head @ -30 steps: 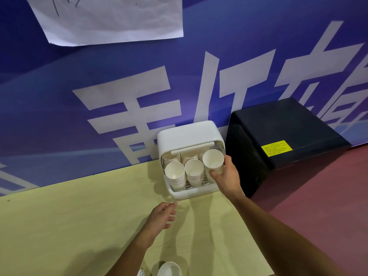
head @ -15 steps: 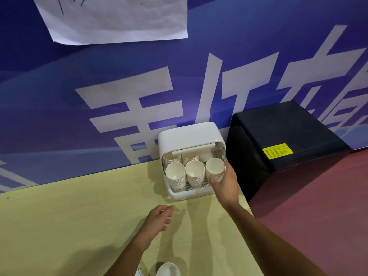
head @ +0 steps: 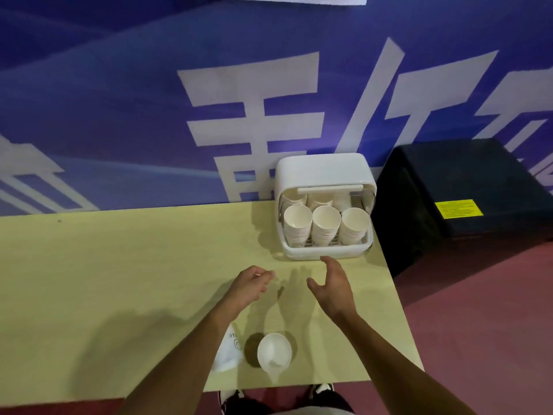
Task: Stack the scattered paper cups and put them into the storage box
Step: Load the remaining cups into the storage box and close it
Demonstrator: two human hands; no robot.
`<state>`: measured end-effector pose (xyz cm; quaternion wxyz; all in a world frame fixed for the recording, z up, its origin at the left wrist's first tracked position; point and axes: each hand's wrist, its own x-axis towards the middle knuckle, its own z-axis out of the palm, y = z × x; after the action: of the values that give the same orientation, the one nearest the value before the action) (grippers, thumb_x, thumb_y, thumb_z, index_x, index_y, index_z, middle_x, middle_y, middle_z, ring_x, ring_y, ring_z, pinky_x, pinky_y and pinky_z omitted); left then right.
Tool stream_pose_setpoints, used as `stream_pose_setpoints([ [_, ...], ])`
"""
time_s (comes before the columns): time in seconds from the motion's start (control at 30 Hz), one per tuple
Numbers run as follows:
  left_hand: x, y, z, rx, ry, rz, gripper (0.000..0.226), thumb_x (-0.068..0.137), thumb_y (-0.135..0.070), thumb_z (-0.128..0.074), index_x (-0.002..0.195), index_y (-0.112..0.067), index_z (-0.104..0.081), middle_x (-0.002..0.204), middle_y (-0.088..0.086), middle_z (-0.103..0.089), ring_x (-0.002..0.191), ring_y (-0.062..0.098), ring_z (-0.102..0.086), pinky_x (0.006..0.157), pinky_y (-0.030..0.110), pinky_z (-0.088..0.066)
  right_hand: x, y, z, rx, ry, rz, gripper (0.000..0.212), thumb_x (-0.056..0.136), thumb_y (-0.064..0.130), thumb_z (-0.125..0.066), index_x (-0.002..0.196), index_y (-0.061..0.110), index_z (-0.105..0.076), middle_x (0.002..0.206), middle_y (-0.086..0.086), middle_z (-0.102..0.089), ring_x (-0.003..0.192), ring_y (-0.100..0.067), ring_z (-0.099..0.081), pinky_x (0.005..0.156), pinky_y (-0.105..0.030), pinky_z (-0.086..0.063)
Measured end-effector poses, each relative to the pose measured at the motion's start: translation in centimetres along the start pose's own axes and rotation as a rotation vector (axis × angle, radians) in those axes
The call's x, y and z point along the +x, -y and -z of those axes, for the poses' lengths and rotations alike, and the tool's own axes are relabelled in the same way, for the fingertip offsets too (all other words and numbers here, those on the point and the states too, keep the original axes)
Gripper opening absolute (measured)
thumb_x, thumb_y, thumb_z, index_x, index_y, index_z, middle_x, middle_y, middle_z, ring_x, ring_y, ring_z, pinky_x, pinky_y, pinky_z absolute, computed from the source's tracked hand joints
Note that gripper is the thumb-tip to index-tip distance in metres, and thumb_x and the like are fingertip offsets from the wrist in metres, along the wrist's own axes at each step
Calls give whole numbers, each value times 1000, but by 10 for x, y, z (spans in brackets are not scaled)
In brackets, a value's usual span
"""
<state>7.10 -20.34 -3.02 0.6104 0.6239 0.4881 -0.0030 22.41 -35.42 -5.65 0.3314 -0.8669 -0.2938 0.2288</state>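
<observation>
Open-fronted storage box [head: 324,172] holds three cup stacks [head: 325,224] in front row, nested to save room. Just before box, both empty: left hand [head: 251,284] loosely curled, right hand [head: 332,283] spread. One loose cup [head: 273,351] upright, well short of box — likely next.

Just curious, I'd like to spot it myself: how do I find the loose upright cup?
Find the near edge of the yellow table, between the person's forearms. The paper cup stands alone, mouth up; its neighbour lies tipped over, and the others sit stacked in the storage box.
</observation>
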Motion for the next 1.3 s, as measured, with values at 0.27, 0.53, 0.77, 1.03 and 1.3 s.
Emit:
stream_pose_setpoints([
  [0.27, -12, 54, 40, 94, -128, -37, 20, 86, -33, -72, 99, -18, -66, 99, -1, -68, 91, 14, -63, 78, 24, -45, -26, 19, -33, -52, 198, 54, 55, 90, 30, -71, 139, 14, -52, 146, -4, -51, 130, -21, -51, 107, -31, -40],
  [0.53, -22, 115, 47, 489, -253, 131, 68, 74, -50, -75, 131, -22, -50, 131, 8, -49, 129, 30, -40, 100, 37, -39, -72, 28, -72, 44, 354, -12, 72, 81, 56, -75, 141, 25, -50, 147, 4, -48, 133, -13, -46, 99, -22, -35],
  [0.77, -24, 144, 40, 417, -219, 167, 76, 73, -48, -79, 134, -21, -45, 135, 8, -43, 126, 28, -42, 99, 35, -37, -101, 19, -83, -52, 344, 67, 96, 73, 64, -77, 150, 23, -38, 149, 4, -44, 133, -16, -44, 110, -32, -39],
  [1.03, -19, 135, 38, 233, -211, 172, 66, 79, -39, -77, 131, -14, -46, 128, 10, -43, 97, 21, -49, 87, 27, -42, -111, 6, -74, -28, 419, 57, 105, 67, 64, -82, 152, 27, -32, 149, 10, -40, 132, -12, -42, 110, -32, -38],
  [1.3, -12, 125, 30, -115, -188, 200, 49, 82, -46, -70, 118, -17, -54, 114, 3, -62, 102, 24, -61, 91, 44, -55, -122, 3, -77, 7, 408, 6, 116, 62, 52, -88, 155, 27, -24, 148, 10, -39, 133, -12, -40, 110, -29, -36],
])
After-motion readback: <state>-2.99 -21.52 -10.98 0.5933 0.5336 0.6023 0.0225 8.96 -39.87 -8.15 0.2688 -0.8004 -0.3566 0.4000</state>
